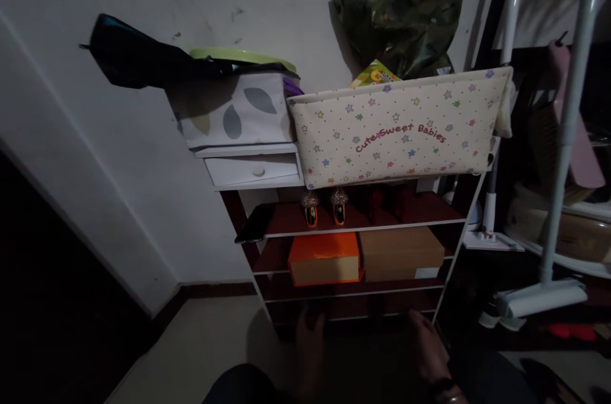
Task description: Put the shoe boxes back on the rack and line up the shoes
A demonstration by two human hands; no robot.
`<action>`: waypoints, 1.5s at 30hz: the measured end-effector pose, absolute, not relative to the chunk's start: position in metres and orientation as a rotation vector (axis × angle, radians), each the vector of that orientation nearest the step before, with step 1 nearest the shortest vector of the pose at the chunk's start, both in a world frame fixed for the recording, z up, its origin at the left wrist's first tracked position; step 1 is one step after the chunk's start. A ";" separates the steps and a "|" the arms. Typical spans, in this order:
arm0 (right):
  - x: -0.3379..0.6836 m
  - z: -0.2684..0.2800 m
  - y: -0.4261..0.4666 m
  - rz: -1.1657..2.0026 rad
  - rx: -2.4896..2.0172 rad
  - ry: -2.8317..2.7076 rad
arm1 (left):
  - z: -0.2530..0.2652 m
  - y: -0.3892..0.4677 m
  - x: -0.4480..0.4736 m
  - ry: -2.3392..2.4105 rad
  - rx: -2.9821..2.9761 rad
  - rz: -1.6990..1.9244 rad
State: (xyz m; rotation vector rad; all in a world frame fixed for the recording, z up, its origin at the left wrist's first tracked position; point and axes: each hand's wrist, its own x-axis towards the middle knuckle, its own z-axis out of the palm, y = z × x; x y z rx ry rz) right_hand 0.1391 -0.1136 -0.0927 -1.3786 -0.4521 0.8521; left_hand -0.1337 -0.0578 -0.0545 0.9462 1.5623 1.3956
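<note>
My left hand is low in front of the shelf rack, dim in shadow, its thumb and a finger apart. Off to its right, my right hand reaches toward the lower shelves with fingers stretched out and a dark band at the wrist. I see nothing gripped in either hand. The space between them is too dark to make out. Beyond the hands, the rack's dark red shelves have pale edges. An orange box and a brown cardboard box sit side by side on a middle shelf.
Shoes with glittery trim stand on the upper shelf beside a dark flat object. A star-printed fabric bin, a small white drawer and a leaf-patterned box are on top. A mop leans at right.
</note>
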 end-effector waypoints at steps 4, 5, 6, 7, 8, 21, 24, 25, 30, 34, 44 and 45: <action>0.088 -0.045 -0.112 1.207 -1.157 -0.351 | -0.031 -0.086 -0.080 1.055 0.663 1.233; 0.082 -0.020 -0.113 1.300 -1.037 -0.355 | -0.012 -0.092 -0.072 0.938 0.615 1.214; 0.079 0.006 -0.116 1.356 -0.905 -0.392 | 0.009 -0.097 -0.068 0.779 0.625 1.208; 0.079 0.033 -0.122 1.400 -0.762 -0.472 | 0.031 -0.104 -0.068 0.631 0.635 1.200; 0.080 0.058 -0.130 1.422 -0.640 -0.550 | 0.052 -0.111 -0.072 0.516 0.648 1.210; 0.089 0.095 -0.201 1.427 -0.014 -1.025 | 0.085 -0.170 -0.110 0.231 0.891 1.221; 0.089 0.101 -0.202 1.408 0.009 -1.043 | 0.089 -0.175 -0.112 0.235 0.896 1.244; 0.090 0.102 -0.203 1.404 0.006 -1.042 | 0.090 -0.177 -0.113 0.234 0.899 1.246; 0.089 0.099 -0.205 1.420 -0.016 -1.025 | 0.091 -0.180 -0.113 0.226 0.926 1.250; 0.090 0.095 -0.205 1.415 -0.044 -1.031 | 0.087 -0.178 -0.110 0.239 0.955 1.262; 0.104 0.091 -0.197 1.390 -0.189 -1.104 | 0.076 -0.163 -0.121 0.322 1.124 1.138; 0.108 0.088 -0.194 1.372 -0.242 -1.118 | 0.075 -0.159 -0.122 0.326 1.157 1.111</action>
